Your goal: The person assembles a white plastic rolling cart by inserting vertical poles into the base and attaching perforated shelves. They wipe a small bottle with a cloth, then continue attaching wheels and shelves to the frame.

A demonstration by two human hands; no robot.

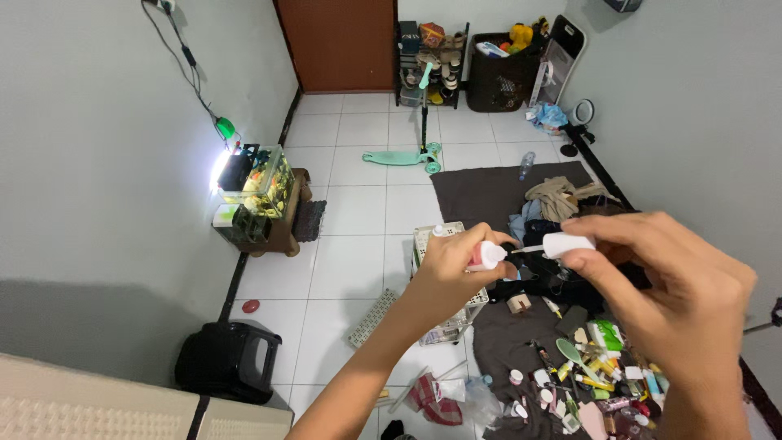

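Your left hand [450, 273] is wrapped tight around a small pink bottle with a white neck [486, 255], held up in mid-air above the white basket [423, 238] on the tiled floor, while your right hand [668, 289] pinches its white cap [568, 244] just to the right, a thin applicator stem bridging the two. You seem to be at the point where cap and bottle meet. Whichever way the cap goes, keep the stem in line with the neck, bottle steady, over the dark mat [481, 189] of scattered cosmetics [590, 371].
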